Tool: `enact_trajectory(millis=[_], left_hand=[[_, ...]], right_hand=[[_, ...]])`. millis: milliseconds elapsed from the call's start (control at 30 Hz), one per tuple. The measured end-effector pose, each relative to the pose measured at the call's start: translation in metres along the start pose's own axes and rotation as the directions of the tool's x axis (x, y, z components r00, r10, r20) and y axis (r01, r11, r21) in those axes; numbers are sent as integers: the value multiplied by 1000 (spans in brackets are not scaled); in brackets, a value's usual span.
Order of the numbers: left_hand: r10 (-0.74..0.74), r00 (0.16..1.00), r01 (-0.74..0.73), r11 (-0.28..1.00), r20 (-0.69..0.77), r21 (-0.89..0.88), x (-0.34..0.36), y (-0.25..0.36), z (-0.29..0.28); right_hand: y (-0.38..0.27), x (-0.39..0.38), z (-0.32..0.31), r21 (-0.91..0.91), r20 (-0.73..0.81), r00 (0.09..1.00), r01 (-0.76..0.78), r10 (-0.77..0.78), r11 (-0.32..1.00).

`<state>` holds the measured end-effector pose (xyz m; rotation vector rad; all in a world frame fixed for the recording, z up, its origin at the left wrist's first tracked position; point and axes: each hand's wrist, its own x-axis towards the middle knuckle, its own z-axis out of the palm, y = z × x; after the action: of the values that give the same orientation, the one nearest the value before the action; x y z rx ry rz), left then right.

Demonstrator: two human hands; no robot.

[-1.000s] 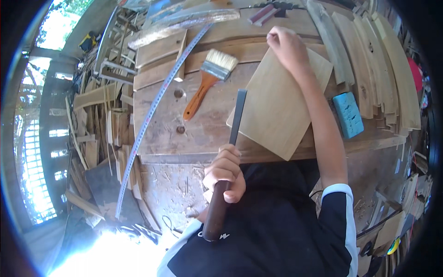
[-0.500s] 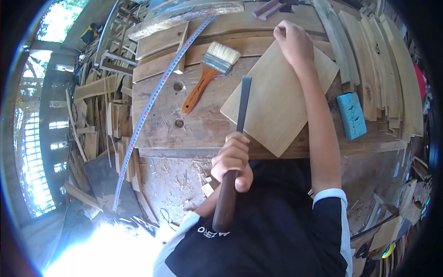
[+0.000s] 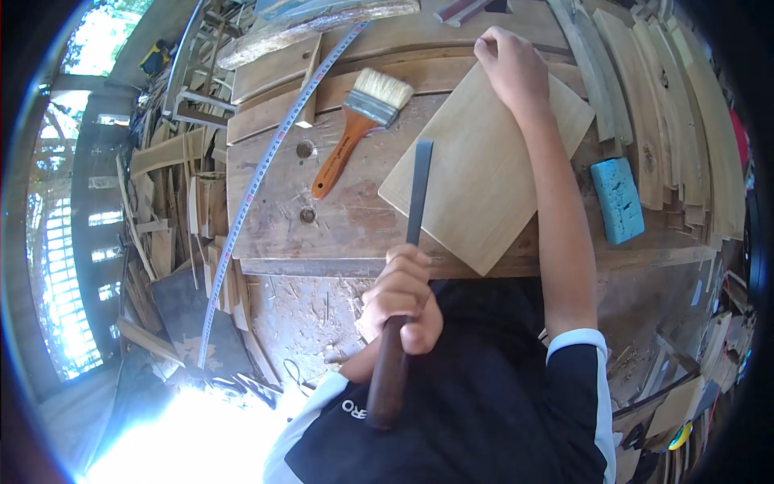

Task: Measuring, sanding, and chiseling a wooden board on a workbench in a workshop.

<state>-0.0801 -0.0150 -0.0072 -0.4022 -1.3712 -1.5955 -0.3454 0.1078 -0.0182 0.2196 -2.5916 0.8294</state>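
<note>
A wood chisel with a dark wooden handle and a long, flat metal blade is in my left hand. My fingers wrap it where blade and handle meet; the handle's butt points back at my shirt. The blade's tip appears over the near-left part of a pale wooden board; whether it touches cannot be made out. My right hand is closed at the board's far corner, fingers curled over its edge, the corner partly hidden. The board lies askew on the workbench, one corner at the front edge.
A wide paintbrush with an orange handle lies left of the board, beside a long tape measure hanging over the bench edge. A blue block sits right of my forearm. Planks line the right; wood scraps crowd the left.
My left hand and the chisel have moved slightly back toward me and to the left. My right hand stays at the board's far corner.
</note>
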Motion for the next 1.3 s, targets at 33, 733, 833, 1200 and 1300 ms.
enact_trajectory(millis=[33,733,833,1200,1300], left_hand=[[20,1000,-20,1000,12,20,0,-7,2],[-96,995,95,993,11,69,18,5,5],[-55,998,56,998,-22,34,12,-3,4],[0,1000,-3,991,21,132,20,-15,20],[-14,999,11,994,30,110,13,-2,14]], right_hand=[[-1,0,-1,5,5,1000,0,0,1000],[-23,-3,-17,-89,76,983,-160,167,983],[-25,-1,-19,-114,38,988,-143,148,983],[-28,-6,-17,-165,-166,969,-211,184,963],[-26,-8,-17,-181,-154,964,-241,215,953]])
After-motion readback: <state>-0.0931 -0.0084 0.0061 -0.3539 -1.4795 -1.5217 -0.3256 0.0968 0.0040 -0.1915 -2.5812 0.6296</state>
